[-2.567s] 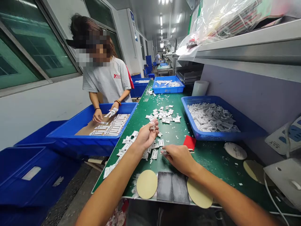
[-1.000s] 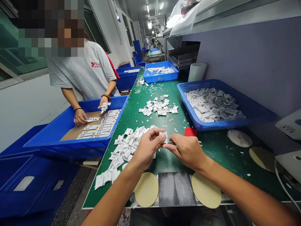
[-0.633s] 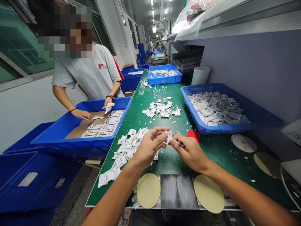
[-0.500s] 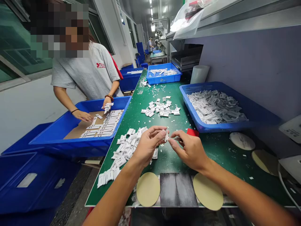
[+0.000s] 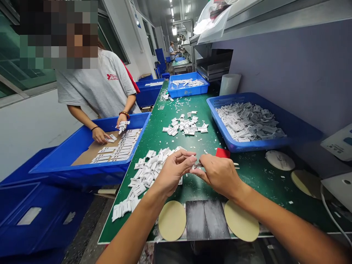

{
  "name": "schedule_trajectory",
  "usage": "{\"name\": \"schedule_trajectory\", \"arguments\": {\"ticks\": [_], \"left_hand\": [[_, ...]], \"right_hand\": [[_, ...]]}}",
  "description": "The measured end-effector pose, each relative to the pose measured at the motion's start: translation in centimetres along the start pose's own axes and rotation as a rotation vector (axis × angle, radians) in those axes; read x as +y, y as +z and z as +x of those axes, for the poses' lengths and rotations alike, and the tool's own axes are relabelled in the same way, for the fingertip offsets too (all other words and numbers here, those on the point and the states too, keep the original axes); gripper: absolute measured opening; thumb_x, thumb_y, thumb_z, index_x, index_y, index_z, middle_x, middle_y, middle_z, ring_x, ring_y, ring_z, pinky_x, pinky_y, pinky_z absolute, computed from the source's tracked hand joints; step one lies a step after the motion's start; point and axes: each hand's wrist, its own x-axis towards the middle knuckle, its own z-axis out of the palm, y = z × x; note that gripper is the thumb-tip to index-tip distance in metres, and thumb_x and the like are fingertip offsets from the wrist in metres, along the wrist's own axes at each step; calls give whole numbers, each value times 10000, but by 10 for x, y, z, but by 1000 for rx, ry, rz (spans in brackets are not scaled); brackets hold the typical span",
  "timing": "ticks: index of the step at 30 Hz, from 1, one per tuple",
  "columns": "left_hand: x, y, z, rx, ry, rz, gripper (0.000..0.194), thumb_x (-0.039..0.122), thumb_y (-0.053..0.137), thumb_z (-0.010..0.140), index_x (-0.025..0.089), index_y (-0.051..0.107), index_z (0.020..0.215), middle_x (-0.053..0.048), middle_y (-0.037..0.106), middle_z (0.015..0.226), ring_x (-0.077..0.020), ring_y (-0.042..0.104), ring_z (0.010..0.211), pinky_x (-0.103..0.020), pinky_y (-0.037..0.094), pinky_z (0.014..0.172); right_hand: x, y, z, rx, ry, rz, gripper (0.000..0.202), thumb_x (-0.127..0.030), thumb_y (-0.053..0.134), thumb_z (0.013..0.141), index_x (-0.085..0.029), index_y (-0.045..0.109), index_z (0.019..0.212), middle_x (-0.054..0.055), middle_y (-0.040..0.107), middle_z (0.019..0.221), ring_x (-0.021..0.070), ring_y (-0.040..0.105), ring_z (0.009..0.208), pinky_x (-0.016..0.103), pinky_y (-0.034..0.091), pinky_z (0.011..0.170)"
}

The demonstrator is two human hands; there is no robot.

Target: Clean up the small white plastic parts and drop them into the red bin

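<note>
As hands (image 5: pixel 173 173) grip a white part (image 5: pixel 193 167) and tool (image 5: pixel 198 165), shirt lettering (image 5: pixel 112 77) shows; it's illegible.

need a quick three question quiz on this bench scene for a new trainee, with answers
1. True or false: the blue basket of white pieces stands beyond the right hand.
2. Multiple choice: what lies between the two yellow discs at the near edge? a) plastic bag, b) dark panel, c) white roll.
3. Fill the gap: the red object lies on a ____ table top.

Key: 1. True. 2. b. 3. green.
</note>
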Motion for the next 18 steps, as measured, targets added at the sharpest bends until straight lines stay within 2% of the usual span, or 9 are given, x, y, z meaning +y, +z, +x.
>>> {"name": "schedule_trajectory", "arguments": {"ticks": [6, 18], "left_hand": [[0, 1, 0, 10, -13, -7, 293, 342, 813, 705, 170, 678, 901, -35, 664, 880, -126, 641, 805, -239, 520, 724], [-2, 0, 1, 8, 1, 9, 308, 355, 805, 713, 150, 662, 894, -25, 634, 837, -103, 624, 725, -242, 516, 714]], "right_hand": [[-1, 0, 0, -8, -7, -61, 525, -586, 320, 977, -175, 549, 745, 26, 569, 633, 126, 467, 532, 300, 156, 529], [-2, 4, -2, 61, -38, -168, 518, -554, 316, 988, -184, 508, 681, 4, 507, 553, 120, 384, 455, 298, 110, 502]]}}
